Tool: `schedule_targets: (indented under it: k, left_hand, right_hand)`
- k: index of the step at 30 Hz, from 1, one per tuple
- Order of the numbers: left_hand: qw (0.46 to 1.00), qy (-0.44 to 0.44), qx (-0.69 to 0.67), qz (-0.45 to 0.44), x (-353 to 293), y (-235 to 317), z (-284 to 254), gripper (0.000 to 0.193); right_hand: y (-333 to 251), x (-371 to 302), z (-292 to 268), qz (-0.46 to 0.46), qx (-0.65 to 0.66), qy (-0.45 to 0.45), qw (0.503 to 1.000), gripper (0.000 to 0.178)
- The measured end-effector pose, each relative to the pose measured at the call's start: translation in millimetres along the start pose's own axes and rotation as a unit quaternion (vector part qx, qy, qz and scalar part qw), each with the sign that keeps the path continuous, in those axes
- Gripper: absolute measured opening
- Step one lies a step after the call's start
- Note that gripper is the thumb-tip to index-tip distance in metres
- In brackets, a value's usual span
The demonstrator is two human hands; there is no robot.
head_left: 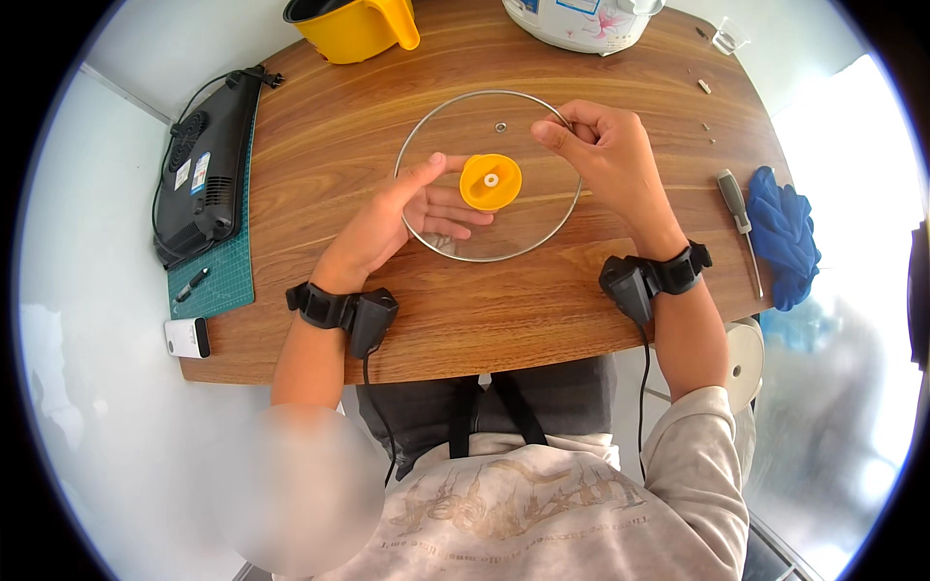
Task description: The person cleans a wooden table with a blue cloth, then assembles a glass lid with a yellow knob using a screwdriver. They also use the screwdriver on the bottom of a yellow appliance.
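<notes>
A round clear glass lid (pixel 528 228) with a thin metal rim is held above the wooden table. My right hand (pixel 612 145) pinches its far right rim between thumb and bent fingers. Around the near left side is my left hand (pixel 402 208), its thumb by the rim and its fingers showing through the glass. Those fingers are at a yellow lid knob (pixel 477 194) with a white-ringed hole in its middle, near the lid's centre. Whether the knob is fastened to the glass, I cannot tell. A small metal-ringed vent hole (pixel 501 127) shows toward the far rim.
Far left stand a yellow pot (pixel 351 34) and a black appliance (pixel 208 169) on a green cutting mat (pixel 228 276). A white cooker (pixel 581 24) is at the back. At right lie a screwdriver (pixel 736 208), a blue cloth (pixel 783 232) and small loose bits (pixel 704 86).
</notes>
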State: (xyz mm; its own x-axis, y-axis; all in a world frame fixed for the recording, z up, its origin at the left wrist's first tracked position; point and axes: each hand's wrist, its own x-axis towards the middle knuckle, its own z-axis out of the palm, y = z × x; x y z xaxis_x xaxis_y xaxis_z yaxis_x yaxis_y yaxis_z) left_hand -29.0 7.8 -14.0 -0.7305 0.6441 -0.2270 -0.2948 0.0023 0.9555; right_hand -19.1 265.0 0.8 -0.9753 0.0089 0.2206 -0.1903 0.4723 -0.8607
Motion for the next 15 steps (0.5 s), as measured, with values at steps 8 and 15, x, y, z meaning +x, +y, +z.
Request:
schedule_targets:
  k: [8, 15]
  left_hand:
    - [0.996, -0.015, -0.092, 0.001, 6, -9, -4, 0.06]
    - [0.996, -0.008, -0.09, 0.006, 8, -9, -4, 0.047]
  right_hand:
    - [0, 0, 0, 0.005, -0.02, -0.008, 1.0, 0.029]
    - [0, 0, 0, 0.016, -0.025, -0.012, 0.999, 0.029]
